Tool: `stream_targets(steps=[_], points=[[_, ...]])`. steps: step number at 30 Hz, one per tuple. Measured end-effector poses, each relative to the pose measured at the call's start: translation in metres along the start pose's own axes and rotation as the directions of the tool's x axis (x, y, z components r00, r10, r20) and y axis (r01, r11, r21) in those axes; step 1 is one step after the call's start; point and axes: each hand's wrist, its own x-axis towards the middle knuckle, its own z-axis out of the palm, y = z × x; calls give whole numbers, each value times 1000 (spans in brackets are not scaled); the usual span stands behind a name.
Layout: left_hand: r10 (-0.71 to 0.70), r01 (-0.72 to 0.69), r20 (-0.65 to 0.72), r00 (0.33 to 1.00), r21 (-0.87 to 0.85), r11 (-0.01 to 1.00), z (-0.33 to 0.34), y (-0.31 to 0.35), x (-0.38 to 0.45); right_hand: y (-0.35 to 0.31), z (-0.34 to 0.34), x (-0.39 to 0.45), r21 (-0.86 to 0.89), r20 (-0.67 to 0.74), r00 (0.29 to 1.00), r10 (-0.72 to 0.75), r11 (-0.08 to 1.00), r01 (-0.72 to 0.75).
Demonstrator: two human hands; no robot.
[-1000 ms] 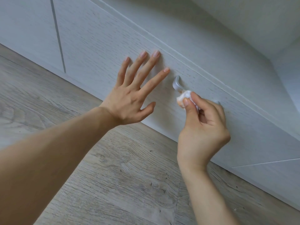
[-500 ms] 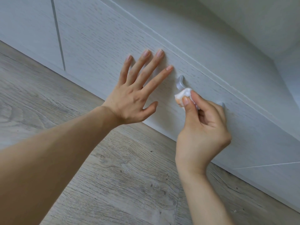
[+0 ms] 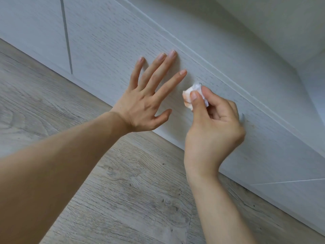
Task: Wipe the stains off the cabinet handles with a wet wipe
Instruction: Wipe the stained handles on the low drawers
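Pinching wet wipe (image 3: 190,95), right hand (image 3: 213,131)

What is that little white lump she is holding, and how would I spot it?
Start at the pale grey cabinet front above the wooden floor. The left hand lies flat on it; beside it the right hand pinches a crumpled wet wipe, white with orange-pink smudges.
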Motion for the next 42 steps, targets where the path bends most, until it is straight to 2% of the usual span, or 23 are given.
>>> stream_targets(steps=[3, 8, 11, 13, 16, 19, 23, 26, 31, 36, 42], points=[[2, -2, -4, 1000, 6, 1000, 0, -1, 0, -3, -6, -5, 22, -59, 997, 45, 999, -44], [-39, 39, -6, 999, 22, 999, -1, -6, 4, -4, -2, -1, 8, -36, 997, 64, 998, -64], [-24, 24, 0, 1000, 36, 999, -1, -8, 2, -3, -16, -7, 77, -100, 979, 176, 983, -169], [-12, 12, -5, 1000, 49, 999, 0, -11, 1, -2, -23, -7, 85, -116, 973, 201, 978, -192], [-16, 16, -13, 1000, 53, 998, 0, -11, 2, -6, -20, -2, 54, -33, 996, 88, 995, -86], [-19, 20, -16, 1000, 52, 998, 1, -10, 1, -7, -12, 7, -70, 67, 991, -116, 990, 120], [-16, 17, -23, 1000, 56, 998, 2, -11, 1, 0, -13, 15, -291, 182, 946, -269, 904, 313], [-15, 16, -19, 1000, 57, 998, 2, -11, 1, 2, -14, 15, -354, 211, 914, -346, 845, 402], [-20, 21, -19, 1000, 43, 999, 1, -10, 1, 3, 9, 27, -369, 222, 918, -328, 843, 391], [6, -6, -11, 1000, 54, 999, -3, -16, 0, 9, -15, 16, -384, 190, 884, -427, 796, 467], [9, -10, 20, 1000, 63, 998, -6, -15, -1, 24, -40, 10, -340, 57, 962, -267, 901, 271]])
